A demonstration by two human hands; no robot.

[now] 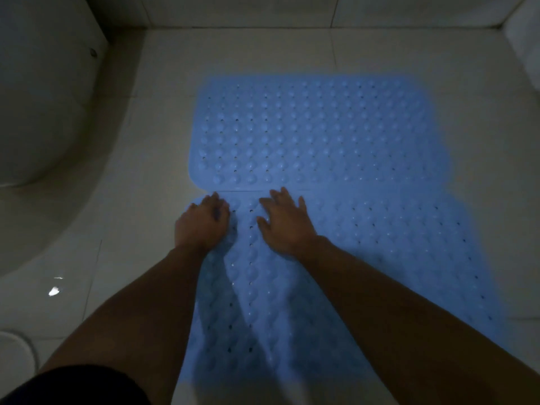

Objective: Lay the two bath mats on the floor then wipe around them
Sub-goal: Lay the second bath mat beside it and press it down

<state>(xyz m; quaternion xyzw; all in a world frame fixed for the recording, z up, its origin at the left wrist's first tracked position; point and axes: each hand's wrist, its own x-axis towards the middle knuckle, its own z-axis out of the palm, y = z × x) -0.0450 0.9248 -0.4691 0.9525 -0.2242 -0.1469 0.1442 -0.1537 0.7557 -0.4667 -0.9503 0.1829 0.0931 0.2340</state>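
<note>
Two light blue bath mats with bumps and small holes lie flat on the pale tiled floor. The far mat (315, 133) lies toward the back wall. The near mat (380, 252) lies in front of it, and their long edges meet along a seam. My left hand (203, 223) rests on the near mat's far left corner, fingers bent down onto it. My right hand (285, 220) presses flat on the near mat just right of it, fingers spread, close to the seam.
A white toilet (38, 106) fills the left side, its base curving toward the mats. Walls close off the back and the right. A round white object (13, 352) sits at the bottom left. A bright reflection (54, 291) shines on the wet-looking tiles.
</note>
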